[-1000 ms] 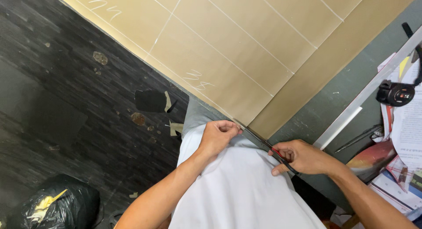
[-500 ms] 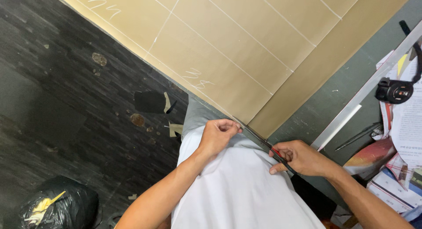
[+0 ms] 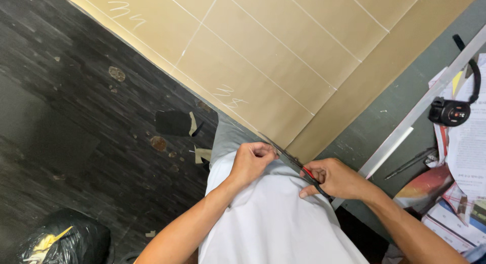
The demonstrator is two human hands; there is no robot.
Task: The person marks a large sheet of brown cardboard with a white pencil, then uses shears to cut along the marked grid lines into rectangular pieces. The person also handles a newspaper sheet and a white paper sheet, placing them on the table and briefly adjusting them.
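Between both hands, scissors (image 3: 296, 165), right hand (image 3: 334, 179) gripping

Tan sheet (image 3: 304, 51), white chalk lines (image 3: 263, 66)

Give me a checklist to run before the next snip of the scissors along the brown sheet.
1. Right hand grips the scissors: ok.
2. Left hand pinches the brown sheet at its edge by the blades: ok.
3. Left fingers out of the blade path: cannot tell, they sit very close.
4. Blades aligned with a chalk line: cannot tell.
5. Metal ruler off the sheet: ok.
6. Sheet lies flat on the table: ok.
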